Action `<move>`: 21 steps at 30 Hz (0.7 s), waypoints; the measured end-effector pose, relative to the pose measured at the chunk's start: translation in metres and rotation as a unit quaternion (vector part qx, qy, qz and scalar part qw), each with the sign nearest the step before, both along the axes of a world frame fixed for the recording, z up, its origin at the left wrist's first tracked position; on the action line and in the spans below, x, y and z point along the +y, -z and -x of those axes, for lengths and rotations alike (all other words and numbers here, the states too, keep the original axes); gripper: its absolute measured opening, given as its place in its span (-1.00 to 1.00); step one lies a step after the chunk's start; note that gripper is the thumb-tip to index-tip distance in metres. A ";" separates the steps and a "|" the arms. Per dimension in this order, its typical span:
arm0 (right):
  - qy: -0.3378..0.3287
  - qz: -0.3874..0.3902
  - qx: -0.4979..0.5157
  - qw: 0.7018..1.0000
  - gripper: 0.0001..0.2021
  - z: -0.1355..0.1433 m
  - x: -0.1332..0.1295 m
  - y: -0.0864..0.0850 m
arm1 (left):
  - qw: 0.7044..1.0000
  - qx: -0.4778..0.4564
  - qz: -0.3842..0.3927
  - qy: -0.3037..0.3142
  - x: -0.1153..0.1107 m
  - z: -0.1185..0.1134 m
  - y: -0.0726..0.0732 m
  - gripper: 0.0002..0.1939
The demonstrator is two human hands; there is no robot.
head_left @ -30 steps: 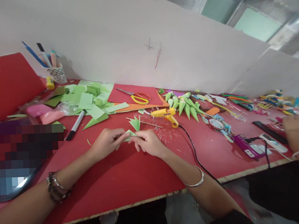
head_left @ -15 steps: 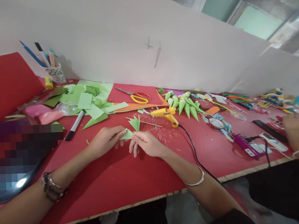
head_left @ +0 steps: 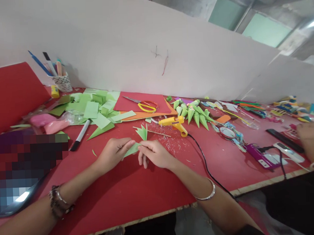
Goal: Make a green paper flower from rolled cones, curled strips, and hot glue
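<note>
I have the left hand (head_left: 114, 155) and the right hand (head_left: 156, 155) close together above the red tabletop (head_left: 119, 202), forearms slanting in from the lower corners. The left thumb lies across the top of a small, pale-green paper piece (head_left: 131, 150), its fingers closed underneath; the right thumb and forefinger pinch the same piece at its other end, while the lower fingers curl down loosely. Both grips are clamped on that paper, which I see between the hands, tilted down toward the left one.

My view of the left fingertips is poor, since the paper and thumb cover them. A pointed, fan-folded green paper piece (head_left: 142, 132) stands just beyond the right fingers; I can't tell whether they touch. Behind it a thin wooden stick (head_left: 159, 133) is partly hidden. Blocky pixels mask the lower left, and another person's hand (head_left: 312, 133) is cut off by the right edge.
</note>
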State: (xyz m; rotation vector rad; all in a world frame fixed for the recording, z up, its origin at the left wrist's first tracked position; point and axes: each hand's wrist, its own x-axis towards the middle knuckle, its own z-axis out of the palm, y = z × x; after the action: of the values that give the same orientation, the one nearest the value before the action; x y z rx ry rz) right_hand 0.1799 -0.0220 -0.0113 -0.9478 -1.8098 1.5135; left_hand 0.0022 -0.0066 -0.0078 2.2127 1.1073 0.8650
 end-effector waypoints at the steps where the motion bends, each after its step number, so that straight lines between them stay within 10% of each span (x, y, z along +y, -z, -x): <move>1: 0.012 -0.003 0.004 1.000 -0.74 0.000 0.001 0.000 | 1.000 -0.009 0.020 -0.002 0.000 0.000 0.000 -0.59; 9: 0.136 -0.031 0.061 0.988 -0.71 -0.003 0.009 0.004 | 0.980 -0.026 0.183 0.076 -0.005 -0.001 0.000 -0.52; 21: 0.100 -0.036 0.036 0.994 -0.68 -0.004 0.010 0.005 | 0.962 -0.043 0.241 0.121 0.001 0.004 -0.006 -0.44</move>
State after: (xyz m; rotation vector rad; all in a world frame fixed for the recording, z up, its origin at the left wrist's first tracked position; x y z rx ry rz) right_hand 0.1842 -0.0120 -0.0166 -0.9952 -1.6550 1.3331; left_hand -0.0013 -0.0060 -0.0016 1.8334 0.8703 0.5134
